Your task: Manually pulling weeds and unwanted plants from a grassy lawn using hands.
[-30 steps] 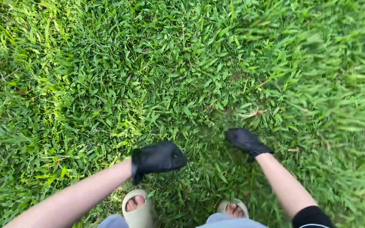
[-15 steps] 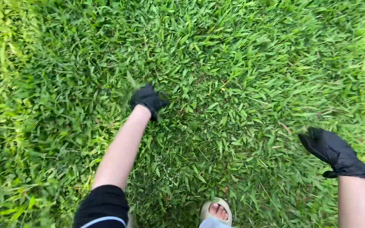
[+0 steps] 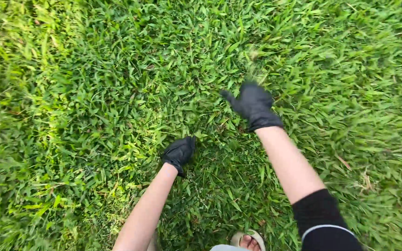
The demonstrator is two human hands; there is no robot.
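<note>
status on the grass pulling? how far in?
Done: nothing to show; no pulled pile or bare patch is in view. In hand: left hand is down in the grass, fingers buried in the blades; right hand is raised, with blurred blades near its fingers. Left: the lawn all around looks thick and untouched.

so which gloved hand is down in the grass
The left hand: its black glove is sunk among the grass blades. The right hand is lifted above the lawn, thumb spread out, with a blurred wisp just beyond its fingers.

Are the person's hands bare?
No, both the left hand and the right hand wear black gloves over the grass.
</note>
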